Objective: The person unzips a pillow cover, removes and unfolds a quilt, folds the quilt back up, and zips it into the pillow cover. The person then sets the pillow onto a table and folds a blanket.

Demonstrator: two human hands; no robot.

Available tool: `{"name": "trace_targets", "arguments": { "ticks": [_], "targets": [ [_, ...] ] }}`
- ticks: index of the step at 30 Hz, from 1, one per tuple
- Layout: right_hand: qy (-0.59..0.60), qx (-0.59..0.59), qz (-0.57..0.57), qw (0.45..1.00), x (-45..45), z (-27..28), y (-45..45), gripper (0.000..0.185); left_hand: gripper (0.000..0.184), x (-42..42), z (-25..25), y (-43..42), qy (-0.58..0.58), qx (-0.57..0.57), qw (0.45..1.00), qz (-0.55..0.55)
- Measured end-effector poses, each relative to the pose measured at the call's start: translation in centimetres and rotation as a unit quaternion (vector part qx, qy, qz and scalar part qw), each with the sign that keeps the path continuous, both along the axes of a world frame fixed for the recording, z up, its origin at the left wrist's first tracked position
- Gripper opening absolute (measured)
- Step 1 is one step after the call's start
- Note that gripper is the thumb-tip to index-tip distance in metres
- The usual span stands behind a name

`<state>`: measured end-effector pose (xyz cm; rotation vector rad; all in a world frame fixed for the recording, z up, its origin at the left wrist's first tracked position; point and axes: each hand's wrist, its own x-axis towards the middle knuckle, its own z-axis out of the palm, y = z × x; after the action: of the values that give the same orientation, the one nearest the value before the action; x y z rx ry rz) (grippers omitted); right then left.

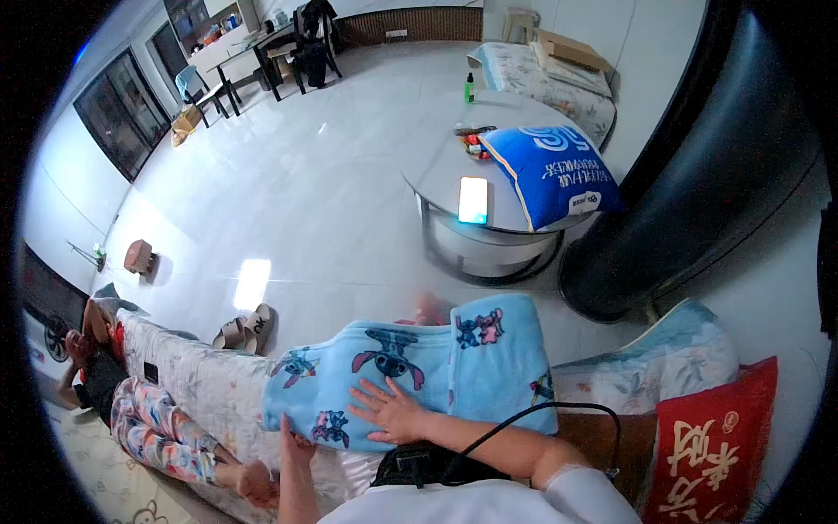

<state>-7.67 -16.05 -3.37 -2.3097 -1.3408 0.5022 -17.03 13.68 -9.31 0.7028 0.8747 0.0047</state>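
Observation:
Across my lap lies a light blue fleece blanket point(436, 349) printed with cartoon figures, with a folded panel at its right end. My right hand point(390, 412) rests flat on its middle, fingers spread. At the near left corner, my left hand point(297, 444) pinches the blanket's edge, thumb on top and fingers partly hidden beneath.
On the left of the sofa point(196, 371) a person point(161, 424) lies with feet near my left arm. A red cushion point(711, 441) is at right. Ahead, a round table point(428, 157) bears a lit phone point(473, 200), blue pillow point(552, 170) and green bottle point(470, 88). Slippers point(247, 332) lie on the floor.

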Motion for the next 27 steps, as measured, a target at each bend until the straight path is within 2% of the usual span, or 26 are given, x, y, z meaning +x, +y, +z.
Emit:
{"name": "trace_targets", "arguments": {
  "ticks": [1,2,4,6,8,10,12,14,15,16,17,18,19,20,22,23,25,26,27],
  "targets": [
    [0.002,-0.007,0.006,1.000,0.1,-0.1,-0.1,0.070,0.054,1.6,1.2,-0.8,-0.070,-0.012,0.997,-0.011],
    [0.005,-0.015,0.013,1.000,0.1,-0.1,-0.4,0.070,0.054,3.0,1.5,-0.3,-0.069,-0.011,0.997,-0.012],
    [0.013,-0.027,0.008,1.000,0.3,0.1,-0.7,0.070,0.056,5.2,2.6,1.0,-0.151,0.050,0.987,-0.031],
    [0.034,-0.035,0.025,0.999,-0.1,-0.5,-0.8,0.071,0.052,7.4,5.0,1.2,-0.212,0.213,0.954,-0.010],
    [-0.035,0.029,-0.026,0.999,-0.5,-1.8,-1.0,0.072,0.047,9.1,8.1,0.7,-0.125,0.299,0.945,0.049],
    [-0.027,0.015,-0.004,1.000,-0.3,-1.0,-0.9,0.072,0.044,9.4,11.2,-1.6,-0.215,0.351,0.911,-0.005],
    [-0.026,-0.004,0.003,1.000,-0.1,-0.9,-0.8,0.072,0.045,8.3,11.7,-3.9,-0.180,0.474,0.857,-0.086],
    [-0.049,0.036,-0.007,0.998,-0.3,-1.6,-0.9,0.074,0.050,6.6,13.6,-7.8,-0.213,0.566,0.732,-0.314],
    [-0.058,-0.055,0.016,0.997,-0.1,0.8,-1.2,0.071,0.051,6.5,14.9,-10.7,-0.259,0.618,0.650,-0.359],
    [-0.045,-0.014,0.007,0.999,0.2,-0.5,-0.9,0.068,0.052,6.6,15.6,-13.0,-0.303,0.661,0.558,-0.399],
    [0.024,0.058,-0.010,0.998,0.1,-3.2,-0.4,0.066,0.049,6.3,14.8,-13.6,-0.334,0.668,0.486,-0.454],
    [0.202,0.168,-0.041,0.964,0.0,-6.7,0.3,0.063,0.047,5.9,13.8,-14.0,-0.361,0.669,0.409,-0.504],
    [0.369,0.250,-0.071,0.892,-0.1,-9.7,0.9,0.061,0.047,5.5,13.3,-14.5,-0.363,0.668,0.408,-0.505],
    [0.444,0.280,-0.088,0.847,-0.5,-12.0,1.2,0.058,0.045,5.1,12.8,-15.0,-0.355,0.672,0.416,-0.499],
    [0.211,0.195,-0.065,0.956,-1.1,-13.4,1.0,0.055,0.042,5.1,12.7,-15.4,-0.350,0.673,0.422,-0.496],
    [0.089,0.144,-0.050,0.984,-1.5,-14.1,0.9,0.054,0.042,5.1,12.8,-15.2,-0.353,0.653,0.457,-0.490],
    [-0.156,0.037,-0.016,0.987,-2.0,-13.6,0.7,0.051,0.041,5.1,12.7,-14.8,-0.374,0.610,0.522,-0.463],
    [-0.157,0.038,-0.017,0.987,-1.9,-12.3,0.0,0.051,0.041,5.1,12.6,-14.6,-0.375,0.611,0.521,-0.463],
    [-0.133,0.067,-0.012,0.989,-1.4,-7.0,-1.2,0.052,0.040,5.2,12.7,-14.4,-0.379,0.595,0.549,-0.448]
  ]
}}
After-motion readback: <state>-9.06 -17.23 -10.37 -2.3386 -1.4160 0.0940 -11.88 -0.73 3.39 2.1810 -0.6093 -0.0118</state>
